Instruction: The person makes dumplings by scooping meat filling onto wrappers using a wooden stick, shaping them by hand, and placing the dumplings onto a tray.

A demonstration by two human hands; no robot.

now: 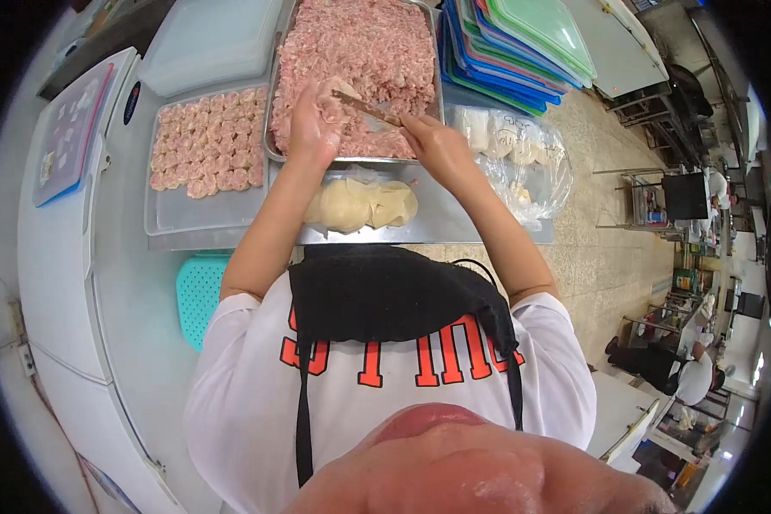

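Note:
My left hand [315, 135] is cupped around a round dumpling wrapper [334, 104] over the big metal tray [271, 128] of pink minced meat [360, 43]. In my right hand [435, 147] is a narrow, flat brown spatula [370, 110], its tip right at the wrapper. Nearer to my body, a fanned pile of pale yellow wrappers [364, 206] lies on the metal table. To the left, rows of filled dumplings [207, 141] sit close together on a translucent tray [201, 218].
Right of the meat stand plastic-bagged wrapper stacks [514, 154] and a tall pile of coloured trays [522, 51]. Translucent trays [210, 43] are stacked at the back left. A teal perforated basket [201, 295] is below the table edge. Another person [698, 379] is far right.

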